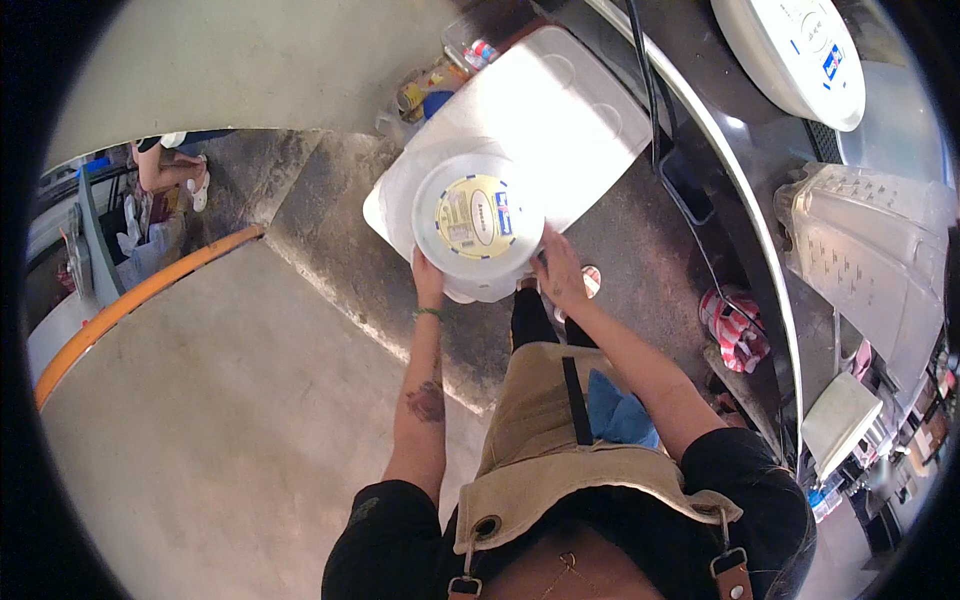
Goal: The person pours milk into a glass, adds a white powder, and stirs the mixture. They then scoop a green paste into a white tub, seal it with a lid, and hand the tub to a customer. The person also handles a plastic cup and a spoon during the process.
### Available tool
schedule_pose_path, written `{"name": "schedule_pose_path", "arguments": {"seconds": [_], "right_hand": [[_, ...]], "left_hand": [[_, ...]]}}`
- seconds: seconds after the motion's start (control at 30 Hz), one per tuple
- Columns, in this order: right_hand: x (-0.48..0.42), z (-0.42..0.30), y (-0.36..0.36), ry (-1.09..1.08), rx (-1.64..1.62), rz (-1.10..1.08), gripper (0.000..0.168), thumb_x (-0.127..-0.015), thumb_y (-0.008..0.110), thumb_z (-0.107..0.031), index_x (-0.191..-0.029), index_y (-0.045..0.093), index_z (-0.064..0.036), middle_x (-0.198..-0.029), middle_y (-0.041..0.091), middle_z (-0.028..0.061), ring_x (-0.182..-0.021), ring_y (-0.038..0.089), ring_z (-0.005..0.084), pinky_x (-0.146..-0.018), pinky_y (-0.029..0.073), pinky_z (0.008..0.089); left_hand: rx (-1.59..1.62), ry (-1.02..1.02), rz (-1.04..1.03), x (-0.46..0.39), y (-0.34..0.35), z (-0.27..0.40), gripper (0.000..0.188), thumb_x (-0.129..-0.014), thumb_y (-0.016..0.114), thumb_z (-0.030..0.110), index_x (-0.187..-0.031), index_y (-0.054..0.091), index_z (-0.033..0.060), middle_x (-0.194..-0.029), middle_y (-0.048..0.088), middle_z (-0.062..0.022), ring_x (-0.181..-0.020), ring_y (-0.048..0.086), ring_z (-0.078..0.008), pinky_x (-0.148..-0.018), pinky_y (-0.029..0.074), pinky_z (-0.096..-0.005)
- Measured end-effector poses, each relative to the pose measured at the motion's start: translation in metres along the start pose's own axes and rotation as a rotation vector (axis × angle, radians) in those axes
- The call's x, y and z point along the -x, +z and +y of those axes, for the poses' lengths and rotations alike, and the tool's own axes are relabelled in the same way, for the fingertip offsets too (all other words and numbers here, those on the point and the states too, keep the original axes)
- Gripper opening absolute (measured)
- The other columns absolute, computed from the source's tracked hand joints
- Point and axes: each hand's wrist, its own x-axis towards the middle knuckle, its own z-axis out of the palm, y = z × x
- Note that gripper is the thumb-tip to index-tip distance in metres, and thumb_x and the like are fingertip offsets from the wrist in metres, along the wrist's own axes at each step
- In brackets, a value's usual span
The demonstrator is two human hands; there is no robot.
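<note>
A round white tub [478, 217] with a printed yellow and blue label on its lid is between my two hands. My left hand [428, 276] grips its near left side. At the near right rim is my right hand [561, 271], fingers on the side. More white plastic shows just below the tub on the near side, but I cannot tell what it belongs to. Behind the tub lies a large white rectangular lid or box top [559, 112], brightly lit at its far part. Whether the tub rests on anything is hidden.
To the right runs a dark counter with a metal edge [731, 161], carrying a white oval tub [799, 56], clear measuring containers [870, 240] and a phone-like device [686, 187] with cables. A red-and-white cloth [733, 330] hangs below. A person's legs [161, 169] show at far left.
</note>
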Motion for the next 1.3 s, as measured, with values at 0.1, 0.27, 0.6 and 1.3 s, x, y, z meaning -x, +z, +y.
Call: {"name": "schedule_pose_path", "arguments": {"seconds": [0.1,0.27,0.6,1.3], "right_hand": [[0.057,0.037,0.012,-0.131,0.238,-0.195,0.038,-0.09,0.052,-0.017,-0.126,0.052,-0.005,-0.118,0.057,0.0183,-0.111,0.053,0.0337,-0.093,0.043,0.0404],[0.011,0.023,-0.016,0.462,-0.315,0.078,0.02,-0.092,0.053,-0.018,-0.103,0.057,-0.002,-0.11,0.061,0.0178,-0.1,0.06,0.0318,-0.082,0.047,0.0413],[-0.067,-0.041,-0.064,0.521,-0.445,-0.129,0.035,-0.084,0.065,-0.022,-0.103,0.047,0.0,-0.093,0.061,0.0233,-0.093,0.061,0.0406,-0.08,0.048,0.0462],[0.062,-0.13,-0.263,0.336,-0.892,-0.076,0.023,-0.09,0.061,-0.014,-0.097,0.044,-0.001,-0.083,0.058,0.0125,-0.061,0.066,0.0188,-0.05,0.053,0.0299]], "left_hand": [[-0.818,0.519,0.058,0.054,0.022,0.012,0.039,-0.088,0.056,0.011,-0.122,0.051,-0.0052,-0.117,0.06,-0.0189,-0.109,0.057,-0.0243,-0.095,0.044,-0.0348],[-0.548,-0.016,-0.191,0.031,-0.006,0.024,0.043,-0.083,0.053,0.0,-0.125,0.05,-0.005,-0.121,0.056,-0.0203,-0.108,0.056,-0.0245,-0.092,0.046,-0.0346],[0.522,-0.517,-0.283,-0.053,-0.006,0.101,0.069,-0.094,0.047,0.049,-0.143,0.031,0.0029,-0.142,0.041,-0.0112,-0.128,0.043,-0.0258,-0.107,0.034,-0.0396],[0.302,-0.036,-0.456,0.097,-0.017,0.314,0.055,-0.095,0.055,0.021,-0.142,0.034,0.0016,-0.139,0.043,-0.0117,-0.128,0.042,-0.0225,-0.107,0.033,-0.038]]}}
